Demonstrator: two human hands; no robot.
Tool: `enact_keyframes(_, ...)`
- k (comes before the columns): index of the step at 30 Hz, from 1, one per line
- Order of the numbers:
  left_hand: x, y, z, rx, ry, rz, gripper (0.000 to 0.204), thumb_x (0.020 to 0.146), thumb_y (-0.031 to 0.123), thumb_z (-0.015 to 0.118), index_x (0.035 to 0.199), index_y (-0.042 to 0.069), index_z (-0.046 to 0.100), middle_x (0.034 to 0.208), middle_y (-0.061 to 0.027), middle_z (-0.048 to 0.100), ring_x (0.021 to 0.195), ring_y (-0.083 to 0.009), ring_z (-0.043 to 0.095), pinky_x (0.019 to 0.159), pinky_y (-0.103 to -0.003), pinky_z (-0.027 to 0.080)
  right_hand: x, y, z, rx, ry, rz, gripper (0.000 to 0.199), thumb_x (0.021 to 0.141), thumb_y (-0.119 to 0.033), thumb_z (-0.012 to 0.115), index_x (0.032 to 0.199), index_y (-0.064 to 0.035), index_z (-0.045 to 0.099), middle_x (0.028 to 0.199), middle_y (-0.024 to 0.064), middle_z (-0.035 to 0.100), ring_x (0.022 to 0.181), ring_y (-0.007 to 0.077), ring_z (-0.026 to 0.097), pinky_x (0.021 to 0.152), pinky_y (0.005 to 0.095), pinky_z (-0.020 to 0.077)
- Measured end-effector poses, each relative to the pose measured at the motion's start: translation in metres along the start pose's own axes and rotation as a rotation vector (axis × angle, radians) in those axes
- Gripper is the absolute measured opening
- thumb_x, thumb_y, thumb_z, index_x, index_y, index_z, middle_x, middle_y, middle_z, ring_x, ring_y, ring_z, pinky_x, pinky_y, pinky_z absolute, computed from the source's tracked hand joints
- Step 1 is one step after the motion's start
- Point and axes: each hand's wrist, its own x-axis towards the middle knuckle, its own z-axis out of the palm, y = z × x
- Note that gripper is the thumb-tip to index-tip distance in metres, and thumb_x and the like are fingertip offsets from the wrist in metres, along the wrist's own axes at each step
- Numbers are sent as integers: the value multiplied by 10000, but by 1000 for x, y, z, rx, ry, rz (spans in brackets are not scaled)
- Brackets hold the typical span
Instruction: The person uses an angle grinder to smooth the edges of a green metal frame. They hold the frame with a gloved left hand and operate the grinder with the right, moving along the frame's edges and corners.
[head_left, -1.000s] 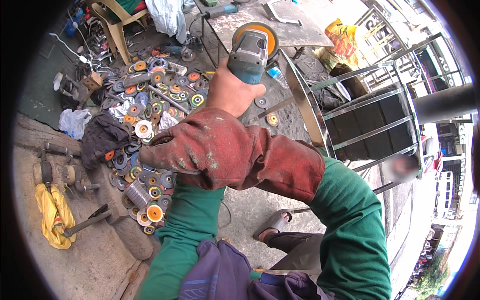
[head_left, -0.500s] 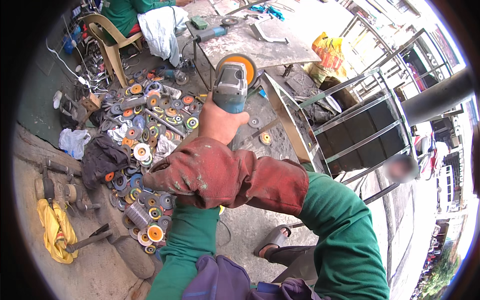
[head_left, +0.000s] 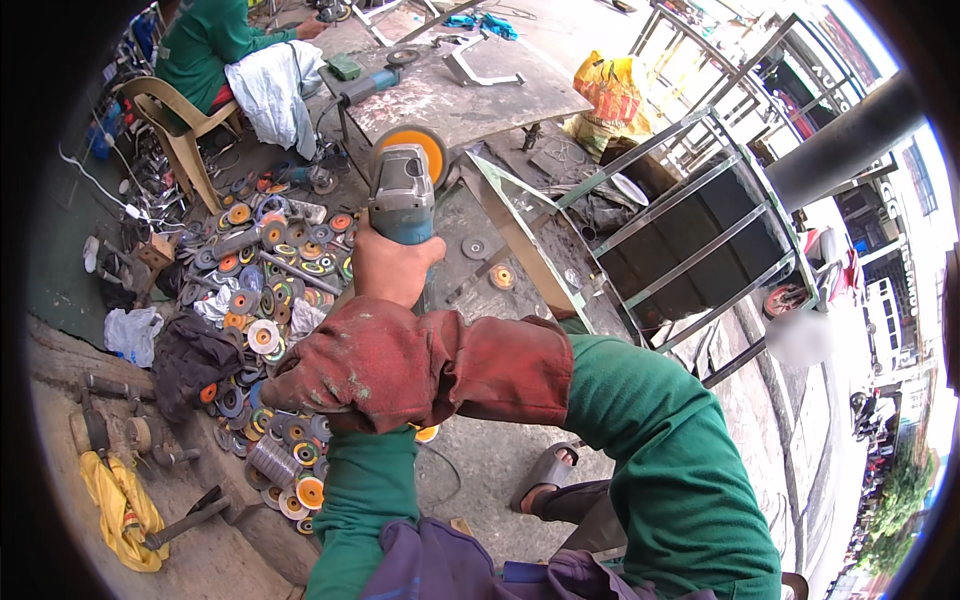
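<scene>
My bare left hand [head_left: 398, 265] wraps around an angle grinder [head_left: 402, 210] with a grey head and a blue-green body. Its disc [head_left: 430, 150], orange with a dark rim, faces up and away from me. In a worn red leather glove, my right hand [head_left: 360, 360] lies across my left forearm, just below the left hand. The glove hides its fingers and what they hold, if anything. Part of the grinder's body runs down beside my left hand and disappears behind the glove. Several used grinding discs [head_left: 263, 337] lie heaped left of my arms.
A metal frame [head_left: 700, 250] stands on the right. Beyond the grinder is a worktable [head_left: 450, 105] with another angle grinder [head_left: 370, 86] and a metal bracket [head_left: 480, 62]. At the far left a person in a green top [head_left: 210, 45] sits on a plastic chair [head_left: 175, 140].
The whole scene has shifted left and slightly down in view, my hands and the grinder with it. More of the seated person shows. My grip on the grinder is unchanged.
</scene>
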Motion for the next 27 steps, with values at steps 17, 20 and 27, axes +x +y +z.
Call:
enact_keyframes(17, 2, 4, -4, -68, -35, -11, 412, 629, 126, 878, 981, 3, 702, 888, -92, 741, 793, -220, 705, 766, -384, 557, 2, 6, -42, 40, -177, -40, 742, 1023, -690, 470, 1466, -96, 507, 1295, 128, 577, 1041, 316, 587, 830, 510, 507)
enact_keyframes(20, 3, 5, -3, -77, -32, -58, 423, 625, 131, 881, 990, 4, 710, 887, -90, 749, 786, -219, 708, 772, -386, 564, 3, 27, -75, 210, -137, 5, 833, 958, -749, 535, 1405, -47, 517, 1095, 121, 613, 720, 262, 575, 582, 435, 446)
enact_keyframes(27, 6, 9, 3, -44, -72, -30, 545, 633, 182, 885, 1106, 4, 682, 1006, -152, 773, 916, -265, 749, 852, -391, 576, -29, 11, -68, -44, 151, -20, 779, 954, -698, 551, 1383, -49, 519, 1083, 114, 605, 727, 252, 574, 584, 426, 449)
